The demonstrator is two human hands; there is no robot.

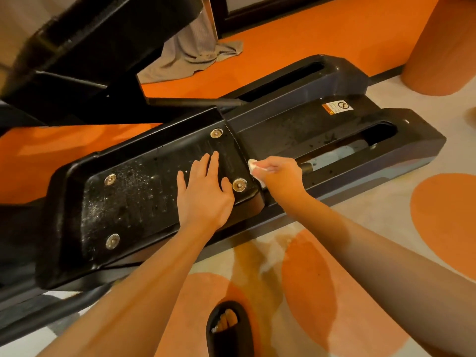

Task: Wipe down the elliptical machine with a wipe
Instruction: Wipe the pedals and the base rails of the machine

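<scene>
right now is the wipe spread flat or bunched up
Bunched up. The right hand pinches the wipe into a small white wad against the pedal edge; only crumpled bits show past the fingers.

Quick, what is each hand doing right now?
Left hand: open, lying flat on the black plastic foot pedal.
Right hand: closed, gripping a crumpled white wipe at the pedal's end.

Left hand (204, 191) on pedal (144, 194); wipe (253, 167) right of it.

Warning sticker (337, 107) on elliptical rear frame (296, 119); text unreadable.
</scene>
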